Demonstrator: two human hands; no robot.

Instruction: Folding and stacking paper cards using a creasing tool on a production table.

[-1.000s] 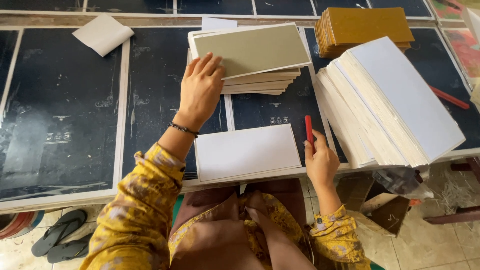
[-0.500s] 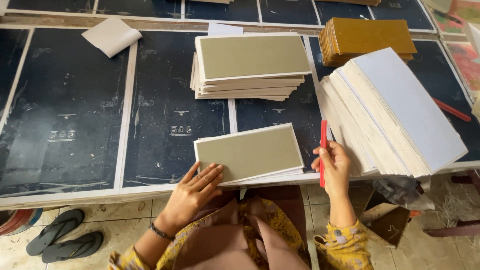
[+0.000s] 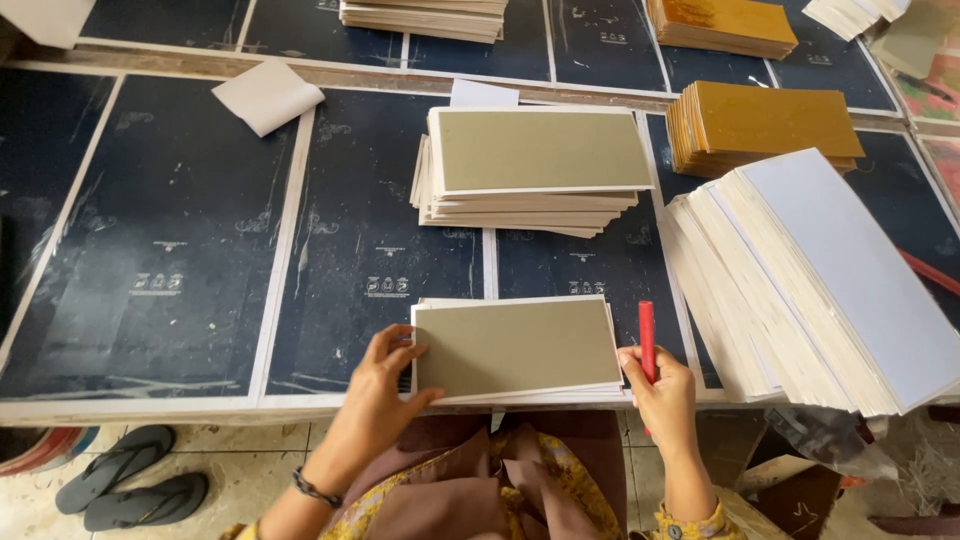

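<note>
1. Board (image 3: 515, 345): grey-green, flat on a thin white sheet stack (image 3: 530, 392) at the table's (image 3: 150, 410) near edge, between both hands.
2. Left hand (image 3: 385, 385): fingers spread wide, tips pressing the board's left edge, thumb under or at the lower left corner. Not a closed grip.
3. Right hand (image 3: 660, 385): curled around a red stick (image 3: 647, 340), held upright just beside the board's right edge; fingertips touch the stack's corner.
4. Step, as I read it: squaring the board onto the sheet beneath, edges roughly aligned.
5. Next move likely needs the left hand to pin the board while the stick works an edge; slip would skew alignment.
6. Nearby: done-looking pile (image 3: 535, 165) straight ahead, big white pile (image 3: 820, 270) at right, gold stack (image 3: 765, 125) behind it.
</note>
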